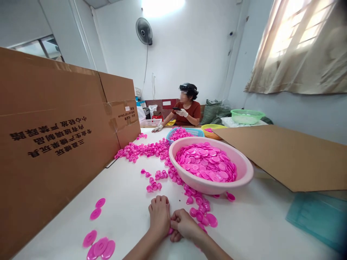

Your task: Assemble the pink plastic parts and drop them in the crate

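My left hand (159, 215) and my right hand (183, 224) rest together on the white table (130, 187), both with fingers curled. A bit of pink plastic shows between them, small and mostly hidden. Loose pink caps (202, 215) lie just right of my right hand. A pale pink basin (244, 175) full of flat pink discs (207, 162) stands beyond my hands. Flat pink discs (100, 247) lie at the near left.
A big cardboard box (54, 144) walls off the left side. A cardboard flap (292, 155) lies at the right, a teal sheet (320, 216) below it. A pile of pink caps (146, 148) spreads mid-table. A gloved person (187, 110) sits opposite behind a blue basket (197, 131).
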A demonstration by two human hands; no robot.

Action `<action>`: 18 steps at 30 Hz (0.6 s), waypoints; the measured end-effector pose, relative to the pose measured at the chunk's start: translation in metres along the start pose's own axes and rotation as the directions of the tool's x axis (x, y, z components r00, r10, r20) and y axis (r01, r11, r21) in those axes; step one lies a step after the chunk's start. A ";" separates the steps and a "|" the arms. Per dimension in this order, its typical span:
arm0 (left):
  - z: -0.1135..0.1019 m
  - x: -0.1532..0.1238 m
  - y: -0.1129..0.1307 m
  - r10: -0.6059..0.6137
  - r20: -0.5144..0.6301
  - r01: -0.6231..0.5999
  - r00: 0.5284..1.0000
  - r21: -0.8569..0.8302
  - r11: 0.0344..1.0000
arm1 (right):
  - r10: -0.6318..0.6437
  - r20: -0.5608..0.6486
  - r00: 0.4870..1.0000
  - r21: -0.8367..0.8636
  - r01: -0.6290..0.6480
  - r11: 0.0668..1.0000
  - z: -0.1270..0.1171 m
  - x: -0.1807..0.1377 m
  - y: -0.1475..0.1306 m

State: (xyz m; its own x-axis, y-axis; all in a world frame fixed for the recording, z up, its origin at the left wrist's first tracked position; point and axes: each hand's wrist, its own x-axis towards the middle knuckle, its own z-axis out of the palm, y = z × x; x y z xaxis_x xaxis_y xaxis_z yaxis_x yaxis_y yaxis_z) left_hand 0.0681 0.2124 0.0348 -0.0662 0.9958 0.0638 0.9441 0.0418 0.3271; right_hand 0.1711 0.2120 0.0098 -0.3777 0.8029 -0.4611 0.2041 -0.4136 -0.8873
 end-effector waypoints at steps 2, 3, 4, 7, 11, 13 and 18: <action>0.004 -0.002 -0.002 -0.006 -0.030 0.005 1.000 -0.028 1.000 | 0.025 0.014 1.000 -0.016 -0.024 1.000 0.000 0.000 -0.003; 0.005 -0.002 -0.003 -0.010 -0.037 0.008 0.999 -0.048 0.999 | 0.037 0.015 0.999 -0.018 -0.037 0.999 -0.001 0.000 -0.003; 0.005 -0.002 -0.004 -0.014 -0.041 0.011 0.999 -0.068 0.998 | 0.045 0.014 0.999 -0.014 -0.045 0.999 -0.001 0.000 -0.004; 0.002 -0.002 -0.004 -0.005 -0.087 -0.005 0.996 -0.118 0.993 | 0.037 -0.025 0.999 -0.006 -0.037 0.999 -0.001 0.000 -0.002; -0.001 -0.002 -0.002 0.080 -0.043 -0.083 0.996 -0.077 0.994 | -0.012 -0.050 0.999 -0.046 0.009 0.999 0.001 -0.005 -0.002; -0.004 -0.003 0.000 0.124 0.020 -0.123 0.992 -0.038 0.992 | -0.032 -0.034 0.999 -0.081 0.030 0.996 0.005 -0.009 -0.003; -0.052 -0.027 -0.036 0.076 0.028 -0.075 0.997 -0.049 0.996 | -0.305 0.044 0.951 -0.320 0.302 0.898 0.015 -0.022 -0.018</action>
State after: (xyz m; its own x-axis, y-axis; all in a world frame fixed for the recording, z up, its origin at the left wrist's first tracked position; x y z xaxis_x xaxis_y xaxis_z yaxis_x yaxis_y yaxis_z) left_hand 0.0186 0.1795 0.0706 0.0147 0.9980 0.0623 0.9296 -0.0365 0.3668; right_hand 0.1621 0.1953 0.0355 -0.4615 0.8710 -0.1687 0.3578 0.0087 -0.9338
